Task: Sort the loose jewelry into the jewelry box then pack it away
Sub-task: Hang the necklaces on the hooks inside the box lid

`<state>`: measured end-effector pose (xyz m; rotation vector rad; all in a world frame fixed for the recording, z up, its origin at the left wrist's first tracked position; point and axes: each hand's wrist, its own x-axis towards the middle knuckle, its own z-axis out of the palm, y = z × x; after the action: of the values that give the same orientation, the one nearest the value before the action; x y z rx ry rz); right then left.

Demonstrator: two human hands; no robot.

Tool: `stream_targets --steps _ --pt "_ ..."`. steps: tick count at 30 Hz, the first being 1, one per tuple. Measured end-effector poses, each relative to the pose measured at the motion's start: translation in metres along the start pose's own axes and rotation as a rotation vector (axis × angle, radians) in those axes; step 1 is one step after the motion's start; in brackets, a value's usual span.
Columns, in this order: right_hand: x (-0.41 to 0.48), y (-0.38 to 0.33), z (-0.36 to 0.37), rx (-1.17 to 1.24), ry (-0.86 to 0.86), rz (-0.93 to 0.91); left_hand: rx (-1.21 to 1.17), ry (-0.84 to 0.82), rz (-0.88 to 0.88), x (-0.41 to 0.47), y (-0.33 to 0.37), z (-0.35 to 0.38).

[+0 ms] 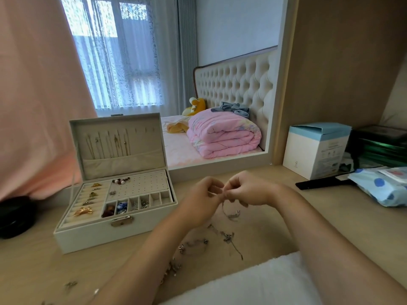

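left hand point(203, 200) and right hand point(250, 190), each grip pinching silver bracelet point(230, 215), beside open jewelry box point(99, 235)

Right of the mirror point(233, 31) I see 1 white-and-blue carton point(315, 150), a blue dotted pack point(378, 188) beyond; left, pink cloth point(39, 95).

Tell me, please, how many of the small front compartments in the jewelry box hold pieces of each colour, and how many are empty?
Red-brown pieces: 1
Blue pieces: 1
Silver pieces: 2
Empty compartments: 2
Total: 6
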<state>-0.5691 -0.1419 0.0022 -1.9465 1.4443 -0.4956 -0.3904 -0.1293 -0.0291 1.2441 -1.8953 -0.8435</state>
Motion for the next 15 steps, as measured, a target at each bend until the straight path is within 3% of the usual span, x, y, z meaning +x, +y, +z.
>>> stream_targets --steps 5,15 --pt "0.004 -0.018 0.009 0.272 0.140 -0.096 -0.372 -0.001 -0.144 0.000 0.014 -0.025" --pt "0.017 -0.069 0.015 0.654 0.157 -0.184 -0.235 0.043 -0.097 -0.004 0.024 -0.091"
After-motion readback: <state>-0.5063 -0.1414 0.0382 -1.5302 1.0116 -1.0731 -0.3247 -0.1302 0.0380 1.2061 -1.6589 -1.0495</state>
